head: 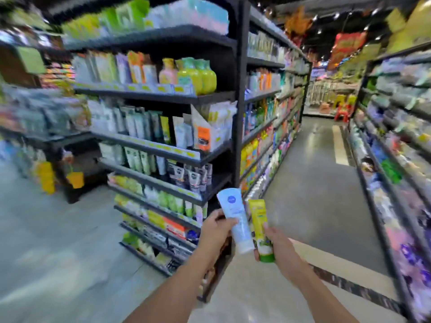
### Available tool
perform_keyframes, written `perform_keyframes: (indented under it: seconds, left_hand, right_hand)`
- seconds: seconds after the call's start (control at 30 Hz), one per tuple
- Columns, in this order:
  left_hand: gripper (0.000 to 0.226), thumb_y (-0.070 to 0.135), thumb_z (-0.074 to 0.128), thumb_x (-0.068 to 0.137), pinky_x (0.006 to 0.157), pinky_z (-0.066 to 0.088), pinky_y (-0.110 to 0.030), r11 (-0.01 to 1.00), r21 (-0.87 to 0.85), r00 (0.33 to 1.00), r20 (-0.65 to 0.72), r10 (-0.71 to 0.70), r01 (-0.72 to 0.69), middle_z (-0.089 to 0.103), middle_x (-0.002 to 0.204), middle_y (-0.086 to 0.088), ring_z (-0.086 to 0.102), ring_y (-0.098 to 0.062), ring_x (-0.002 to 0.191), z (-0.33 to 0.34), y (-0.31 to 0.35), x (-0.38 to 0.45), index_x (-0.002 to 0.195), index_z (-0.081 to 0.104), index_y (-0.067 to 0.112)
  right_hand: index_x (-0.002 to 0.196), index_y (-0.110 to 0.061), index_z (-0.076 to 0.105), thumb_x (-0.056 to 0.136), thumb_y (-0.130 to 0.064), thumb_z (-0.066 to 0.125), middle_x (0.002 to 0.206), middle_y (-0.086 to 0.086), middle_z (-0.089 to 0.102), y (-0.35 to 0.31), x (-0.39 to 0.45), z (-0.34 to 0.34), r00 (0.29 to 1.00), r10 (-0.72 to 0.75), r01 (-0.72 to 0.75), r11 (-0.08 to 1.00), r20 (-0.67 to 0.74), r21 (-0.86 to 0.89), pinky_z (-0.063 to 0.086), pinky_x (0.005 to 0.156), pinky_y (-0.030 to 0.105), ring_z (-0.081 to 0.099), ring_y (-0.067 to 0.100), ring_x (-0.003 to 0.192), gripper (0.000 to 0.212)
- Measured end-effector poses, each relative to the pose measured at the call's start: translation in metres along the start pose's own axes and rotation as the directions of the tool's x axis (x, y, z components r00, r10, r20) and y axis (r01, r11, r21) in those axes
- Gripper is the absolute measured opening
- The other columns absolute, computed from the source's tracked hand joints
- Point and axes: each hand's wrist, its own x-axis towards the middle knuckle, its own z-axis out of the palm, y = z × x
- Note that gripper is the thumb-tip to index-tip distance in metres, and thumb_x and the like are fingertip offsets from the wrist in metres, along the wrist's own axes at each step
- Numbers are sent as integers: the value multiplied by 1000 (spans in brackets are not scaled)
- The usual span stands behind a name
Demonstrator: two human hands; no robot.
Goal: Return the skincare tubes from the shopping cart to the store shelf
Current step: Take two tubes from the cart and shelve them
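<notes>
My left hand [215, 231] grips a pale blue skincare tube [235, 217] with a round blue logo, held upright in front of me. Right beside it, my right hand [277, 243] holds a yellow and green tube [260, 226] by its lower end. Both tubes hover near the bottom corner of the black end shelf [163, 150], which carries rows of tubes, bottles and packets on several levels. The shopping cart is not in view.
An aisle with a pale shiny floor [310, 183] runs ahead on the right between the end shelf's side racks [263, 136] and another long rack [396, 136]. More shelving stands at the left [42, 117]. Red and yellow stools [342, 106] sit at the aisle's far end.
</notes>
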Motion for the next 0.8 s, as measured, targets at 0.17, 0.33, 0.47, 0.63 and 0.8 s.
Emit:
perform_keyframes:
  seconds: [0.17,0.33,0.47,0.63,0.8]
  left_hand:
    - [17,9,71,86,68,60,-36,997,68,989,-141,48,-39,74,91,-5,72,-17,74,-149,44,18,97,64,20]
    - [24,11,66,90,65,54,-31,986,147,978,-181,105,-79,72,104,-2,70,-17,85,-247,77,37,113,62,13]
    - [22,13,63,92,66,51,-26,983,137,970,-191,147,-122,72,105,4,70,-14,90,-298,90,49,112,61,21]
    - [22,14,63,93,74,55,-34,986,85,959,-234,157,-141,73,106,5,71,-16,93,-353,89,69,112,60,23]
    - [27,15,68,90,86,57,-49,986,80,949,-271,161,-144,75,107,0,72,-22,95,-408,89,104,116,62,18]
  right_hand:
    - [98,-7,44,103,-29,45,68,14,51,-8,26,135,996,-35,43,995,77,-94,46,41,26,55,23,41,22]
    - [101,-13,44,100,-38,49,84,20,51,-25,39,220,991,-108,121,978,83,-169,48,49,31,62,25,55,26]
    - [105,-22,57,93,-42,61,99,12,62,-43,52,267,985,-162,171,961,57,-217,54,61,33,66,22,80,24]
    - [100,-21,69,87,-29,73,94,-3,74,-57,84,313,967,-204,240,932,155,-272,52,69,25,69,11,85,16]
    - [92,-19,68,81,-24,79,82,-2,76,-50,140,357,956,-160,235,922,247,-309,59,72,33,72,21,83,17]
